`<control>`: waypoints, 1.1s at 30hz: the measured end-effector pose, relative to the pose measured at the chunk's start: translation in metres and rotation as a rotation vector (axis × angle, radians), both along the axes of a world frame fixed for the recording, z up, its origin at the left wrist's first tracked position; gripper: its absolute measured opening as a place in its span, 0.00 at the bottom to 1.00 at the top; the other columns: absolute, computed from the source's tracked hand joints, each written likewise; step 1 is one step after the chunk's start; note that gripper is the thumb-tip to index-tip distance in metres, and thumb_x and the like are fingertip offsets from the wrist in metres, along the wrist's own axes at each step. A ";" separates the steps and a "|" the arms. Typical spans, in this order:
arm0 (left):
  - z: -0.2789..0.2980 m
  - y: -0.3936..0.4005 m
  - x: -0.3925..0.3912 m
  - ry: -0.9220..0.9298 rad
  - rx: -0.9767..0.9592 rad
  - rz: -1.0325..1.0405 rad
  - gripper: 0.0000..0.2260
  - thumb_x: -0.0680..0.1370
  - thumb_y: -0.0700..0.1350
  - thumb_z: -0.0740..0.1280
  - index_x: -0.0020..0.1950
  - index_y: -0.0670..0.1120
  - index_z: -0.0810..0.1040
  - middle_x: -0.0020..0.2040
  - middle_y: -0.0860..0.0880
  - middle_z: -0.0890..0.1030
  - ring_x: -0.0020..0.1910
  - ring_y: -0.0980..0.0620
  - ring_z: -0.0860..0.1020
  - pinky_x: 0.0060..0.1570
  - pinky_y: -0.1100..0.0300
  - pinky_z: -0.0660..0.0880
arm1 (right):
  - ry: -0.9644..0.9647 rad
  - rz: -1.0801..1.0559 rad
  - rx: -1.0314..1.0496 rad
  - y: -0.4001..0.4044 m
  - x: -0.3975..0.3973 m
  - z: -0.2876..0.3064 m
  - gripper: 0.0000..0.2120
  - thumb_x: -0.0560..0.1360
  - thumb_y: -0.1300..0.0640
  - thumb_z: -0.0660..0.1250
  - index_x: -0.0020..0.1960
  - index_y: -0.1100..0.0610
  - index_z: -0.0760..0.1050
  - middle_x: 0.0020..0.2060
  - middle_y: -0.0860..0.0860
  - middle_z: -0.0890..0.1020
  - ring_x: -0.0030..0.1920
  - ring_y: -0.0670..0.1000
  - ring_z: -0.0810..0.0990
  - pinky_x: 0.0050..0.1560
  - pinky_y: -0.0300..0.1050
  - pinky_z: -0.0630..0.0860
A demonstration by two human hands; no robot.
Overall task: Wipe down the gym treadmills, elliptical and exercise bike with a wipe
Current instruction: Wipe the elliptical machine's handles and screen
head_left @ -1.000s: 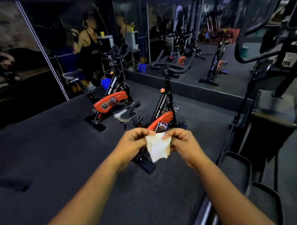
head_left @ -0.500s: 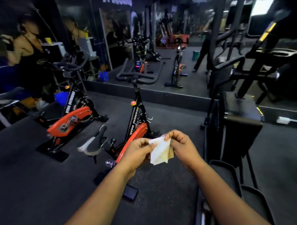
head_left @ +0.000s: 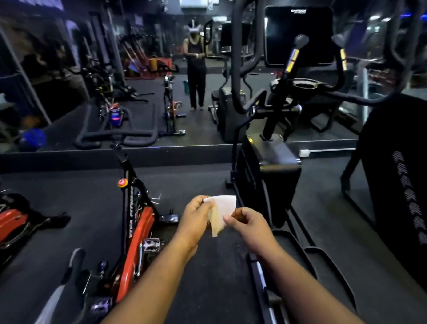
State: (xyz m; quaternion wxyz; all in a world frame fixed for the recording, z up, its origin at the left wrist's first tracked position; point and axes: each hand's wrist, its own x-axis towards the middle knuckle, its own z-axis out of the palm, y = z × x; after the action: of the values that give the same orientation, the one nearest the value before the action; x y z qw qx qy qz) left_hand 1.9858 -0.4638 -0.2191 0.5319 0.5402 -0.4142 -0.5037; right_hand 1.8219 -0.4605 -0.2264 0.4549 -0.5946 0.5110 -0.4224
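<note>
From the head camera, the left hand (head_left: 196, 217) and right hand (head_left: 247, 224) each pinch an edge of the white wipe (head_left: 223, 210), held at chest height between them. The elliptical (head_left: 269, 169) stands just ahead-right, nearer the right hand; the exercise bike (head_left: 137, 226) lies left, frame running fore-aft.

Underfoot, a dark rubber floor (head_left: 196, 182), running up to a low dark ledge (head_left: 182, 154) at the foot of a big wall mirror (head_left: 142, 67). On that ledge to the right, a small white box (head_left: 304, 152) with a pale strip leading off from it; far left, blurred, a round blue thing (head_left: 33, 139). In the glass, a standing person (head_left: 196, 72) in dark clothes, a green bottle (head_left: 186, 86) on the floor just beside their feet, a red rack (head_left: 159, 63) behind, and a white air conditioner (head_left: 193, 1) high on the wall.
</note>
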 end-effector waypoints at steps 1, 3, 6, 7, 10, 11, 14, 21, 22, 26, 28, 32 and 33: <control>0.000 -0.010 -0.001 0.023 0.010 -0.004 0.08 0.83 0.42 0.63 0.45 0.47 0.78 0.41 0.43 0.81 0.41 0.45 0.78 0.42 0.50 0.74 | -0.020 -0.011 0.016 -0.008 -0.002 -0.001 0.08 0.74 0.55 0.77 0.42 0.56 0.80 0.33 0.45 0.83 0.35 0.40 0.78 0.38 0.34 0.72; 0.000 -0.032 -0.005 0.038 0.025 -0.005 0.09 0.83 0.41 0.62 0.44 0.47 0.78 0.39 0.45 0.81 0.41 0.45 0.77 0.41 0.52 0.73 | -0.080 -0.038 0.054 -0.024 -0.009 -0.006 0.05 0.74 0.60 0.77 0.43 0.58 0.81 0.35 0.49 0.84 0.36 0.43 0.80 0.40 0.37 0.74; 0.001 -0.064 -0.011 0.028 0.025 -0.001 0.09 0.82 0.43 0.62 0.44 0.48 0.79 0.39 0.47 0.83 0.42 0.45 0.79 0.44 0.49 0.73 | -0.127 -0.090 0.066 -0.052 -0.020 -0.016 0.03 0.75 0.61 0.74 0.44 0.59 0.82 0.38 0.51 0.86 0.37 0.44 0.81 0.42 0.41 0.74; 0.001 -0.078 -0.014 0.022 0.021 -0.003 0.09 0.82 0.43 0.62 0.45 0.48 0.79 0.39 0.47 0.83 0.42 0.45 0.80 0.44 0.48 0.74 | -0.145 -0.113 0.060 -0.066 -0.025 -0.021 0.03 0.76 0.60 0.73 0.45 0.59 0.81 0.39 0.50 0.86 0.39 0.44 0.81 0.43 0.42 0.74; 0.004 -0.115 -0.025 -0.054 0.021 -0.023 0.09 0.83 0.42 0.62 0.46 0.48 0.80 0.39 0.48 0.84 0.42 0.45 0.81 0.44 0.48 0.76 | -0.230 -0.156 0.034 -0.105 -0.036 -0.027 0.07 0.77 0.52 0.71 0.51 0.55 0.79 0.46 0.49 0.84 0.45 0.48 0.80 0.48 0.48 0.77; 0.005 -0.126 -0.029 -0.079 0.016 -0.041 0.09 0.83 0.42 0.62 0.46 0.49 0.81 0.39 0.49 0.84 0.42 0.46 0.80 0.45 0.49 0.76 | -0.271 -0.144 0.037 -0.117 -0.039 -0.027 0.13 0.75 0.47 0.72 0.56 0.52 0.78 0.52 0.50 0.84 0.49 0.49 0.81 0.51 0.50 0.78; 0.014 -0.168 -0.052 -0.163 0.007 -0.111 0.08 0.83 0.43 0.63 0.49 0.49 0.82 0.40 0.50 0.85 0.41 0.49 0.81 0.42 0.52 0.77 | -0.294 -0.078 0.071 -0.164 -0.055 -0.019 0.30 0.70 0.40 0.75 0.68 0.48 0.72 0.58 0.50 0.83 0.57 0.51 0.83 0.59 0.50 0.79; 0.026 -0.242 -0.081 -0.266 -0.067 -0.205 0.08 0.79 0.44 0.73 0.58 0.47 0.81 0.51 0.50 0.87 0.50 0.51 0.85 0.49 0.53 0.83 | -0.348 -0.096 0.044 -0.244 -0.084 0.001 0.06 0.79 0.62 0.71 0.55 0.61 0.81 0.47 0.63 0.86 0.48 0.68 0.83 0.53 0.66 0.79; 0.027 -0.253 -0.084 -0.296 -0.066 -0.224 0.09 0.78 0.42 0.74 0.58 0.47 0.81 0.51 0.49 0.87 0.50 0.51 0.85 0.48 0.54 0.83 | -0.369 -0.103 0.049 -0.254 -0.089 0.006 0.05 0.79 0.62 0.70 0.54 0.61 0.81 0.47 0.65 0.85 0.46 0.66 0.83 0.53 0.68 0.79; 0.030 -0.289 -0.087 -0.300 -0.063 -0.215 0.07 0.79 0.39 0.73 0.56 0.44 0.83 0.48 0.46 0.87 0.47 0.47 0.86 0.43 0.58 0.80 | -0.440 -0.137 0.081 -0.285 -0.099 0.014 0.05 0.80 0.62 0.68 0.54 0.60 0.80 0.48 0.66 0.84 0.46 0.60 0.82 0.57 0.69 0.77; 0.035 -0.307 -0.088 -0.282 -0.087 -0.235 0.06 0.80 0.39 0.72 0.57 0.43 0.83 0.49 0.45 0.87 0.48 0.46 0.86 0.45 0.56 0.81 | -0.507 -0.141 0.086 -0.300 -0.099 0.016 0.05 0.81 0.63 0.67 0.55 0.60 0.80 0.48 0.63 0.85 0.47 0.60 0.83 0.58 0.66 0.77; 0.060 -0.352 -0.087 -0.304 -0.232 -0.195 0.04 0.81 0.43 0.70 0.54 0.47 0.84 0.47 0.49 0.87 0.45 0.53 0.83 0.45 0.58 0.79 | -0.574 -0.160 -0.002 -0.336 -0.092 0.044 0.05 0.82 0.63 0.65 0.55 0.60 0.79 0.47 0.62 0.85 0.48 0.62 0.82 0.56 0.61 0.77; 0.070 -0.363 -0.086 -0.304 -0.279 -0.175 0.03 0.81 0.43 0.70 0.53 0.49 0.84 0.45 0.50 0.86 0.43 0.54 0.82 0.44 0.59 0.78 | -0.573 -0.164 -0.034 -0.345 -0.090 0.054 0.06 0.82 0.64 0.64 0.57 0.61 0.79 0.49 0.62 0.85 0.49 0.62 0.83 0.55 0.59 0.78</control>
State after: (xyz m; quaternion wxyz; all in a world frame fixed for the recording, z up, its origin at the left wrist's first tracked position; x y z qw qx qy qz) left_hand 1.9003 -0.8270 -0.1493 0.4873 0.4931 -0.6007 -0.3983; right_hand 1.7320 -0.8054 -0.1726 0.5350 -0.4154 0.4009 -0.6168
